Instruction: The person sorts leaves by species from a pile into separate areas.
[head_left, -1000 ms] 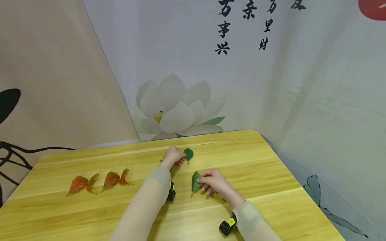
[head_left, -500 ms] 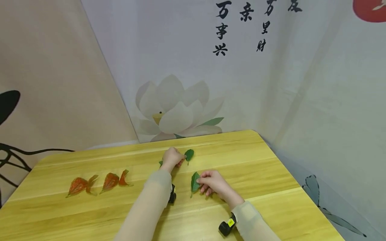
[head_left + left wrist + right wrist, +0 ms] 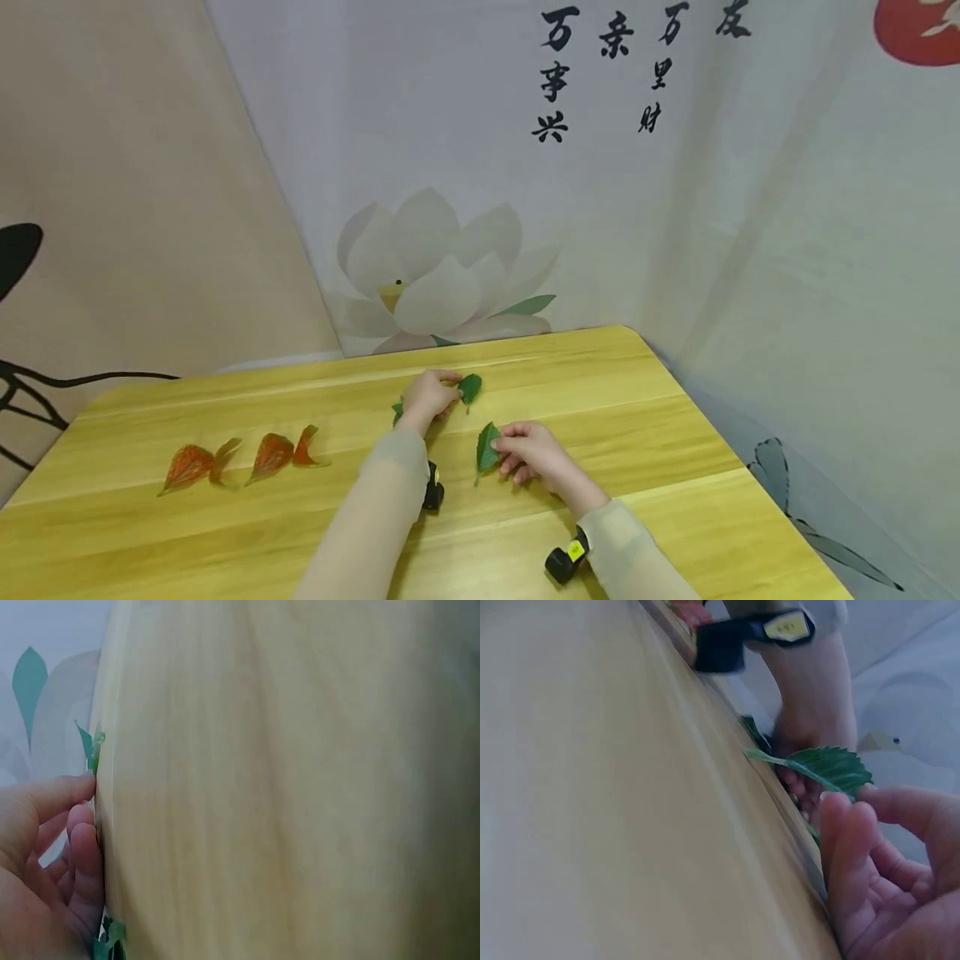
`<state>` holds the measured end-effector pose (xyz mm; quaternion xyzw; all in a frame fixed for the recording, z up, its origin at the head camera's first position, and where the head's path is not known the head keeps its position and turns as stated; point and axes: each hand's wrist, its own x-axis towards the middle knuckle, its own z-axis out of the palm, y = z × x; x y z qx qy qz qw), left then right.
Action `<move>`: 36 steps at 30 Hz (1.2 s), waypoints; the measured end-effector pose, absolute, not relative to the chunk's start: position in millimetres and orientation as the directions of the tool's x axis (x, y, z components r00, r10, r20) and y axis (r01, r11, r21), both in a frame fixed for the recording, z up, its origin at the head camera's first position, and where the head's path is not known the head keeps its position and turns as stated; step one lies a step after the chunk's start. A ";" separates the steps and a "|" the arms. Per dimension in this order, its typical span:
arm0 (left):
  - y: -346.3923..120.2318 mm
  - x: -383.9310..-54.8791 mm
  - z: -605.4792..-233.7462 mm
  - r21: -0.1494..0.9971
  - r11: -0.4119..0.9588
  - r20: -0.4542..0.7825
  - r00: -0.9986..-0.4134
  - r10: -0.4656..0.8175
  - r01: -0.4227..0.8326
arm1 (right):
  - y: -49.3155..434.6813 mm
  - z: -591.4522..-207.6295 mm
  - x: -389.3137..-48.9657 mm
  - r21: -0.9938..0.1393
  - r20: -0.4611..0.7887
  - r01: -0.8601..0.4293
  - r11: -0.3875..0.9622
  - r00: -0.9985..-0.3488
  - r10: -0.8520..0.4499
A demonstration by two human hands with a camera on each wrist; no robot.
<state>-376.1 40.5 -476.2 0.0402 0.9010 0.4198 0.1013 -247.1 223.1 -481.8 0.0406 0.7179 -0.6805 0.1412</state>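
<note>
My left hand (image 3: 429, 394) reaches to the far part of the table, thumb and index slightly apart at the left edge of a small green leaf (image 3: 469, 388). In the left wrist view that leaf (image 3: 91, 748) stands up beyond the thumb tip. Another green leaf (image 3: 397, 410) shows from under the hand's left side, mostly hidden. My right hand (image 3: 531, 452) pinches a serrated green leaf (image 3: 487, 448) between thumb and finger, stem pointing towards me. In the right wrist view its underside and pale midrib show on the leaf (image 3: 829, 766), close over the tabletop.
On the left of the wooden table (image 3: 600, 392) lie two orange papery husks (image 3: 189, 467), each with a curled orange piece (image 3: 306, 447) beside it. A printed cloth (image 3: 450, 150) hangs behind the far edge. Black cameras (image 3: 564, 563) sit on the wrists.
The left index finger has lifted and spread from the thumb. The far leaf stays where it lay. My right hand keeps its leaf almost still.
</note>
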 end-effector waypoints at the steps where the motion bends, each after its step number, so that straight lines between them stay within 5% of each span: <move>1: 39.6 -375.6 -475.7 0.767 0.642 -0.152 -0.976 0.155 -0.018 | 224.6 -481.4 -250.2 -0.965 -0.261 0.254 0.070 -0.958 -0.122; 11: 41.7 -369.9 -473.6 0.724 0.690 -0.141 -0.978 0.153 0.003 | 248.1 -456.8 -299.3 -0.958 -0.275 0.278 0.075 -0.960 0.043; 36: 45.4 -367.5 -476.1 0.704 0.710 -0.136 -0.985 0.102 -0.023 | 244.8 -462.3 -358.1 -0.883 -0.311 0.304 0.358 -0.950 0.040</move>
